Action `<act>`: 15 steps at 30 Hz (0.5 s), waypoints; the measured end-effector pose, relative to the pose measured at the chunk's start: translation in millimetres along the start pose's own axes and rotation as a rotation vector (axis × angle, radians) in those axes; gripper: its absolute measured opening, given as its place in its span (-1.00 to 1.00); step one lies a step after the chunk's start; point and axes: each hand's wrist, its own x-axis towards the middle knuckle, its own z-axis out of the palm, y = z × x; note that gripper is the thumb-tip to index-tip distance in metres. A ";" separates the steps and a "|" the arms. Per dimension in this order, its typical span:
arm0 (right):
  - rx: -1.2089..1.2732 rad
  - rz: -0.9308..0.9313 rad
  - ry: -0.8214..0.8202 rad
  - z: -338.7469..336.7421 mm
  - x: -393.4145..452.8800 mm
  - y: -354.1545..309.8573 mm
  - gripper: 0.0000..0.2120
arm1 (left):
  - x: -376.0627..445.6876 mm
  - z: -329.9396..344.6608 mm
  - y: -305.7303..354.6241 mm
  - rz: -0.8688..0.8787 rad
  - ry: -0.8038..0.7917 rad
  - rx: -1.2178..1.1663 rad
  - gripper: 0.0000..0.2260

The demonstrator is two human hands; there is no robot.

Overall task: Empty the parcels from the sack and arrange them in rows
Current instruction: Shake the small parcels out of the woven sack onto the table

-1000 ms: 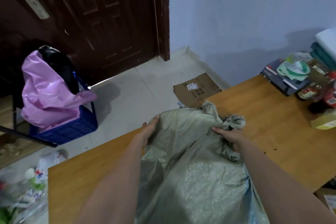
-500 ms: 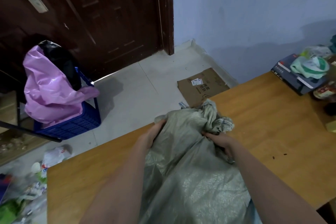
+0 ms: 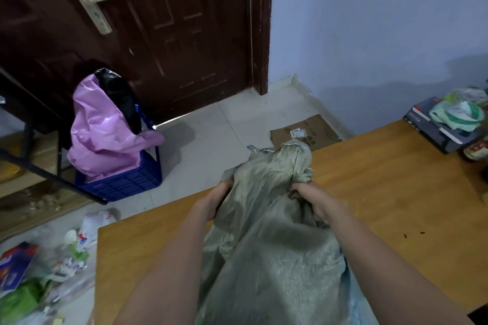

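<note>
From the head camera, a grey-green woven sack [image 3: 269, 245] lies on a wooden table [image 3: 383, 192], its bunched, crumpled mouth end pointing away toward the table's far edge and its body running back between the two forearms. The left hand [image 3: 215, 202] grips the sack's left side with fingers curled into the fabric, and the right hand [image 3: 314, 199] clutches a gathered fold on the right side just below the twisted top. No parcels can be seen; the sack's contents are hidden. On the tiled floor beyond the table lies a flattened cardboard sheet [image 3: 306, 133] bearing a white shipping label whose print is too small to read. Near the dark brown door [image 3: 158, 34], with its brass handle plate, stands a blue plastic crate [image 3: 124, 182] holding a pink plastic bag [image 3: 105, 129] over a black one. At the table's right end a dark box [image 3: 435, 129] carries a line of pale lettering, illegible, with a green-and-white plastic bag [image 3: 459, 113] on top. Blurred coloured packaging [image 3: 31, 280] litters the floor at lower left, its printing unreadable.
</note>
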 end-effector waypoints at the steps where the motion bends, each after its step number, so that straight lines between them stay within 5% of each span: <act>1: -0.011 -0.007 0.001 4.0 -5.2 -0.1 -0.72 | -6.2 -4.3 -4.6 0.009 0.004 0.005 -0.58; 9: 0.028 -0.133 0.055 26.7 -65.2 -11.2 -0.71 | -68.9 -24.9 -24.6 0.094 0.138 -0.015 -0.77; 15: -0.006 -0.219 0.156 30.4 -120.9 -23.5 -0.80 | -95.7 -32.7 -33.2 0.176 0.318 -0.255 -0.88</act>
